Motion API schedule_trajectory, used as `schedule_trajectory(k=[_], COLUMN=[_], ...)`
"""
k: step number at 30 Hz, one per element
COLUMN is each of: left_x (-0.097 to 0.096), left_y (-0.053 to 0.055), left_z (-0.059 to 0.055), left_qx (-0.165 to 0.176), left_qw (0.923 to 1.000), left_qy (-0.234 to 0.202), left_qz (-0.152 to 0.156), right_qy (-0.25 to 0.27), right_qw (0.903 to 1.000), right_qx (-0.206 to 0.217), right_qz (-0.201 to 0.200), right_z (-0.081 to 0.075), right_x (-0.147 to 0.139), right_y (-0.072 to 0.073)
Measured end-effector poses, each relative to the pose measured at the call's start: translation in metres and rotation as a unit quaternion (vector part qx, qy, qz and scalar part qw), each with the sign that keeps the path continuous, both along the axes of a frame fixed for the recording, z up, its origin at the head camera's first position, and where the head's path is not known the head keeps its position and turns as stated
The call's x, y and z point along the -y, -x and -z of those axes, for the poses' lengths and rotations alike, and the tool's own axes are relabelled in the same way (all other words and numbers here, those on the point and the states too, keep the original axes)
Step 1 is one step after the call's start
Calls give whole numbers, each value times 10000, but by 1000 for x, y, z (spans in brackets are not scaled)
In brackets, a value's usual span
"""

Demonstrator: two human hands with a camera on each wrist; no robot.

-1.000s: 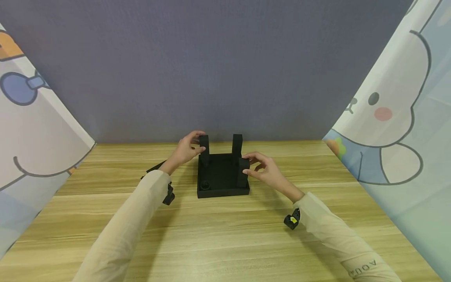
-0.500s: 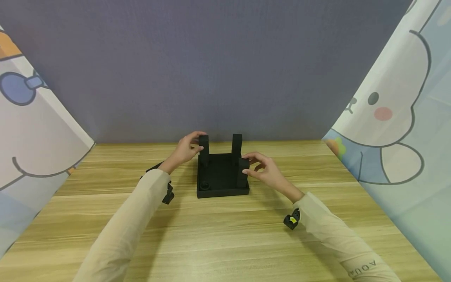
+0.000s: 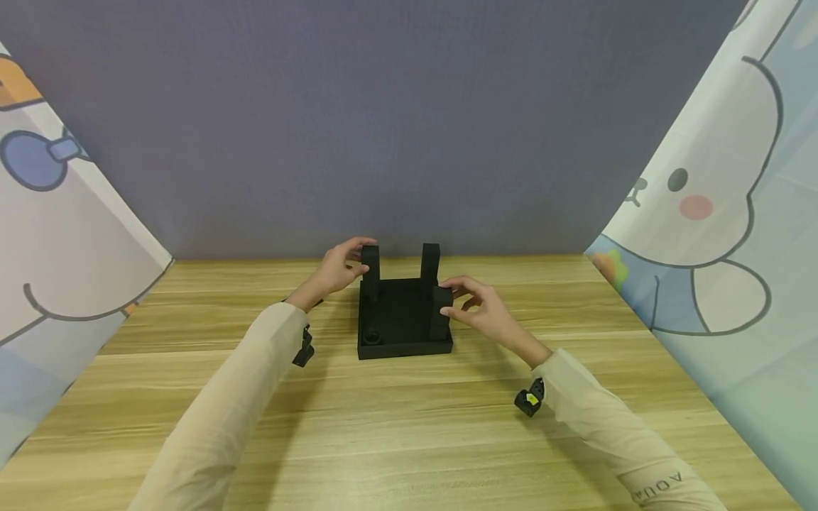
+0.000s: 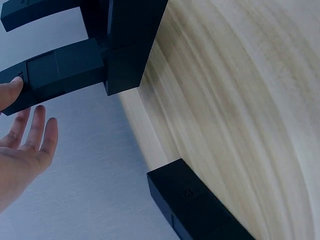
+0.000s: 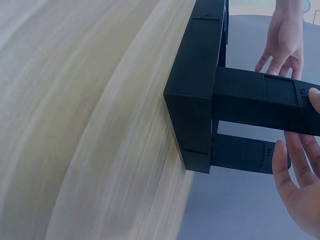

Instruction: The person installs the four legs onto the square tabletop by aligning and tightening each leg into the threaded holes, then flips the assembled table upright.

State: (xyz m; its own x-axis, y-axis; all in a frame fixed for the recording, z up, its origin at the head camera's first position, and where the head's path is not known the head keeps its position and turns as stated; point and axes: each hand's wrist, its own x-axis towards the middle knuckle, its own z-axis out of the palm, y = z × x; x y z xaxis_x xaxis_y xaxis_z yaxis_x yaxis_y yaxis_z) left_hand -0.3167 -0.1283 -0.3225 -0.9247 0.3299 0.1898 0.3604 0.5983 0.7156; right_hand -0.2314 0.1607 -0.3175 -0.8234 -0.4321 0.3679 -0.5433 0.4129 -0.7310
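A square black tray-like base (image 3: pixel 399 349) stands on the table with upright black posts at three corners. The front-left corner shows a small round socket (image 3: pixel 372 337). My left hand (image 3: pixel 336 270) pinches the back-left post (image 4: pixel 65 67) near its top, thumb on one face. With thumb and fingers, my right hand (image 3: pixel 483 310) holds the front-right post (image 5: pixel 260 100) near its top; the thumb is cut off at the right wrist view's edge. The back-right post (image 3: pixel 430 266) stands untouched. A loose black block-shaped post (image 4: pixel 192 200) lies on the table, mostly hidden behind my left wrist in the head view.
The wood-grain table (image 3: pixel 409 433) extends in front of the base. A grey-blue panel (image 3: pixel 409 128) rises close behind it. Cartoon-printed sheets (image 3: pixel 709 184) stand at both sides.
My left forearm and wrist have shifted slightly, covering more of the loose post. Both hands keep their holds, and the base and posts stay in place.
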Motion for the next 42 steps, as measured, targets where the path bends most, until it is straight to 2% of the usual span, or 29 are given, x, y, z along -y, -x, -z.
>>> schedule_trajectory(k=[6,11,18,20,23,30,32,38,42], left_x=[2,1,0,0,0,-2,-2,-1,0], left_y=[3,4,6,6,6,4,4,3,3], left_z=[-3,-6,-7,-7,-8,-9,-9,-7,-6], left_qx=[-27,40,116,117,122,120,99,17,-21], left_qw=[9995,9992,9992,9992,9992,9992,9991,9987,9984], left_qy=[228,313,288,293,313,325,343,468,526], left_qz=[197,247,245,243,237,222,221,209,188], right_qy=[79,45,19,-5,-18,77,51,58,9], right_qw=[9998,9999,9998,9999,9997,9997,9998,9999,9999], right_qx=[-141,-99,-138,-128,-227,-221,-185,-87,-63], right_qz=[-77,-30,-123,-109,-126,-116,-90,-92,-104], right_z=[24,22,-3,-5,-4,20,22,20,6], right_x=[-8,-7,1,1,1,-7,-8,-7,-3], right_y=[19,17,-2,-3,-3,16,19,18,7])
